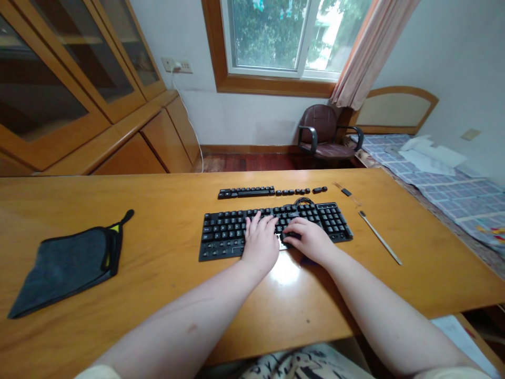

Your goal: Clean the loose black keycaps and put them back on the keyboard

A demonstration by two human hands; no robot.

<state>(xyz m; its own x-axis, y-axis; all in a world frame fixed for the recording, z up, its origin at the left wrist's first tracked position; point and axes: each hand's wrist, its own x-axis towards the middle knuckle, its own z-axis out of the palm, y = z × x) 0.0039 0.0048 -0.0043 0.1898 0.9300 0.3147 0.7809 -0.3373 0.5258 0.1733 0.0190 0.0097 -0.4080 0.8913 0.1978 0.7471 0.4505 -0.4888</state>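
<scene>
A black keyboard (223,237) lies on the wooden table in front of me, its lower rows showing bare key switches at the left. My left hand (261,242) rests flat over its middle, fingers spread across the keys. Just right of it, my right hand (310,238) is bent over the keys, thumb and fingers drawn together at the lower middle. Whatever sits between those fingertips is too small to make out. Behind the keyboard stands a row of removed black keycaps (246,192), with several more loose keycaps (292,192) lined up to its right.
A thin brush (381,238) lies right of the keyboard, near a small wire tool with a black handle (346,192). At the left is a folded grey cloth (74,258). Beyond the table (165,295) stand a chair (325,131), a bed (418,163) and cabinets (130,147).
</scene>
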